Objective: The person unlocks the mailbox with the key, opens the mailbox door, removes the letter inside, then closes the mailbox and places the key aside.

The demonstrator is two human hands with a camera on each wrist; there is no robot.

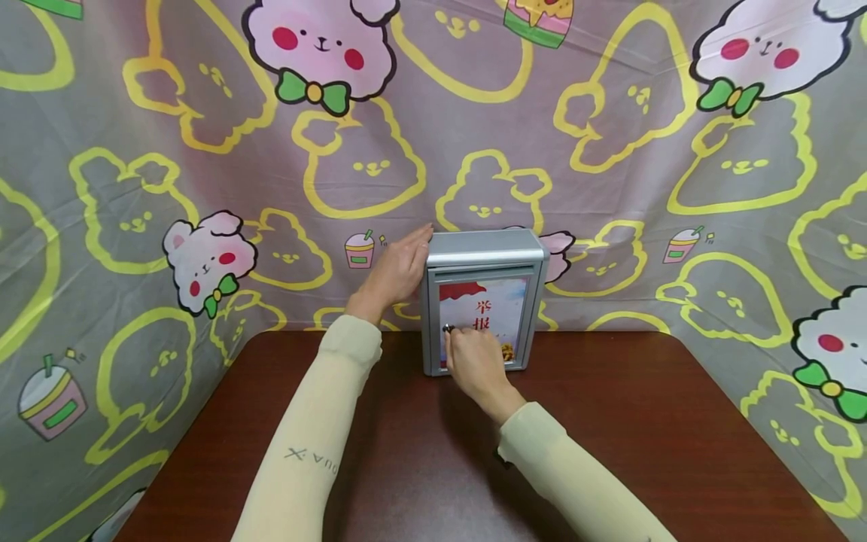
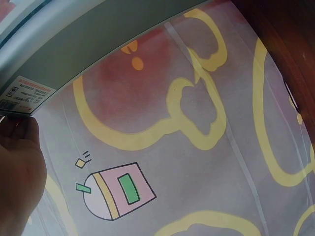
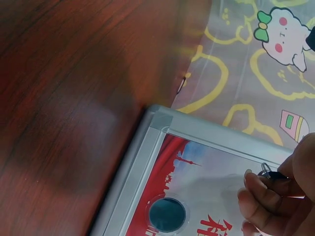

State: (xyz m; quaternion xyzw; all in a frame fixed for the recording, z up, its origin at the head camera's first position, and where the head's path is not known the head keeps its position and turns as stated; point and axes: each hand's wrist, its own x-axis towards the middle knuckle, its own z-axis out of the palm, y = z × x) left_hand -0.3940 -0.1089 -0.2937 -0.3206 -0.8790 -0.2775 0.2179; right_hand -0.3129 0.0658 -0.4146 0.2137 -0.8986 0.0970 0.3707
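Note:
A silver-grey metal report box (image 1: 484,247) stands upright at the far edge of the table, with red characters on its front panel (image 1: 504,301). My left hand (image 1: 400,267) rests on its upper left side, fingers straight; in the left wrist view the fingertips touch near a printed label (image 2: 27,96). My right hand (image 1: 477,361) is in front of the panel's left part. Between thumb and fingers it pinches a small black-headed key (image 3: 276,175) with a wire ring (image 3: 266,169). Whether the key sits in a lock is hidden by the fingers.
The brown wooden table (image 1: 420,482) extends in front and to both sides of the box. A grey cartoon-print cloth (image 1: 609,173) hangs right behind it and along both sides. Low on the box's front is a round dark window (image 3: 167,215).

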